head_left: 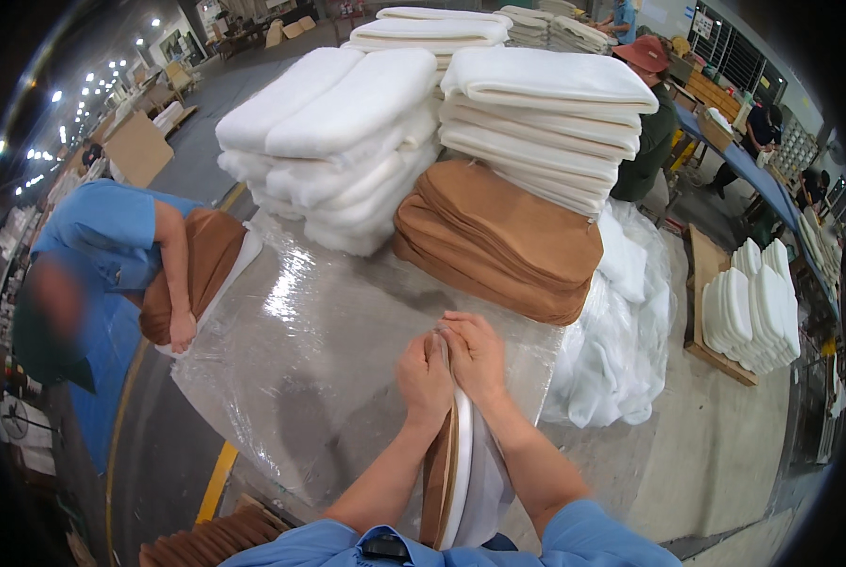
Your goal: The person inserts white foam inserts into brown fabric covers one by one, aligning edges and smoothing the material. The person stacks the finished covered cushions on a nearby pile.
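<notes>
The slim layered bundle of brown cloth, white padding and greyish sheeting (pixel 459 472), seen edge-on, runs out from the person's front toward the near side of a grey table draped in clear plastic film (pixel 347 364). From here I'd judge it light and soft, quick to sag if pinched midway, with little to break; the greyish outer layer looks thin and smooth and may slip against the rest, so a full squeeze through every layer at the far end seems the surest hold. The brown shows as a narrow strip on the left, the white as a plump clean band beside it, the grey hanging loosely creased on the right. Both bare hands, left (pixel 426 378) and right (pixel 473 354), are together, clamped on that far end from either side, hiding its tip. Beyond them, toward the table's far right corner, sits a stack of rounded brown cloth pieces (pixel 498 246); behind it rise folded white padding slabs (pixel 546 104), and, along the far edge to the left, thicker fluffy white pads (pixel 338 104).
</notes>
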The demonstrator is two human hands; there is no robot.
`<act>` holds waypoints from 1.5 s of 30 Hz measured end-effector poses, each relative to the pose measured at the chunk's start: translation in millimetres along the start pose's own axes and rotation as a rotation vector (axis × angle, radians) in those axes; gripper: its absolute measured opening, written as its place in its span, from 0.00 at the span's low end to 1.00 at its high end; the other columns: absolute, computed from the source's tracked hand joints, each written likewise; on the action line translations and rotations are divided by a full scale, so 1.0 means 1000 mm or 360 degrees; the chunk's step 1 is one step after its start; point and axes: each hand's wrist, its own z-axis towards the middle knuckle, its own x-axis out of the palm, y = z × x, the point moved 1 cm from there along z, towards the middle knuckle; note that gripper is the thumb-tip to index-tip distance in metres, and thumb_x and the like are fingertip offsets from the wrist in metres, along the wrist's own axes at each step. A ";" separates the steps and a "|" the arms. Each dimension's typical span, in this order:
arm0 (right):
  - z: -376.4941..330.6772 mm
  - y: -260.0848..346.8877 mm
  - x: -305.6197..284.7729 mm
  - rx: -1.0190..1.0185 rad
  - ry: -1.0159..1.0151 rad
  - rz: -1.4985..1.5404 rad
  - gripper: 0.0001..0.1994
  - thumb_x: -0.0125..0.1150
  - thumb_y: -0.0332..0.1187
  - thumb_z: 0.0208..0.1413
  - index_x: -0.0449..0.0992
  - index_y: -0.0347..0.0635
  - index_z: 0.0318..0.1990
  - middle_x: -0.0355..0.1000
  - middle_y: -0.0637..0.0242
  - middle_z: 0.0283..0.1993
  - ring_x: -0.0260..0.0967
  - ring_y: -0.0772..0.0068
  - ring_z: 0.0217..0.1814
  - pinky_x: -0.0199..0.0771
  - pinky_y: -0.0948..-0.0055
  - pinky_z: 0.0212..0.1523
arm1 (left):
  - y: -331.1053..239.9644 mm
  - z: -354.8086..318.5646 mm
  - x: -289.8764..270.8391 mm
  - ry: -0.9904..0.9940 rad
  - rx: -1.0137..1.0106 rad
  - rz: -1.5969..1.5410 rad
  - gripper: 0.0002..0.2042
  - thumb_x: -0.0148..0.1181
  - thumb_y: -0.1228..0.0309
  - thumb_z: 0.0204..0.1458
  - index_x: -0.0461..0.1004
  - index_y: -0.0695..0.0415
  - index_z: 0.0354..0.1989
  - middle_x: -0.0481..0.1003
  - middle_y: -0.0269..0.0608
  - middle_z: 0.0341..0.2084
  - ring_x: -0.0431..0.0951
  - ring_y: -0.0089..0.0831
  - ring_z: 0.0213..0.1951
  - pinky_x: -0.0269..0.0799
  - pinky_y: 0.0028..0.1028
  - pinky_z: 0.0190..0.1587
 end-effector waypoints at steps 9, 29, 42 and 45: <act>-0.017 -0.014 0.018 0.0183 -0.0213 0.0260 0.05 0.64 0.24 0.64 0.85 0.37 0.43 0.82 0.58 0.49 0.78 0.61 0.51 0.78 0.67 0.52 | -0.003 0.009 0.001 -0.0049 0.0232 -0.0083 0.07 0.55 0.78 0.65 0.80 0.65 0.42 0.80 0.47 0.36 0.79 0.41 0.39 0.74 0.35 0.44; 0.015 -0.037 -0.024 0.0609 0.0171 0.0892 0.17 0.54 0.41 0.74 0.84 0.36 0.43 0.81 0.60 0.47 0.75 0.69 0.51 0.73 0.68 0.54 | 0.051 0.038 -0.021 0.0385 -0.0510 -0.1354 0.08 0.58 0.69 0.67 0.78 0.61 0.45 0.79 0.41 0.44 0.79 0.31 0.48 0.73 0.33 0.55; -0.052 0.018 -0.070 0.0764 0.0228 0.0753 0.53 0.76 0.26 0.47 0.49 0.43 0.80 0.64 0.44 0.73 0.64 0.53 0.74 0.61 0.57 0.75 | 0.115 0.014 0.070 0.1437 -0.0997 -0.1897 0.26 0.54 0.52 0.70 0.71 0.57 0.67 0.78 0.43 0.57 0.79 0.36 0.56 0.75 0.37 0.62; -0.064 0.037 -0.107 0.0686 0.0193 0.1056 0.46 0.68 0.19 0.54 0.50 0.42 0.79 0.66 0.48 0.72 0.66 0.58 0.72 0.63 0.60 0.74 | 0.076 0.018 0.052 0.1530 -0.0728 -0.1421 0.29 0.53 0.46 0.69 0.71 0.56 0.67 0.77 0.42 0.60 0.76 0.34 0.59 0.70 0.38 0.64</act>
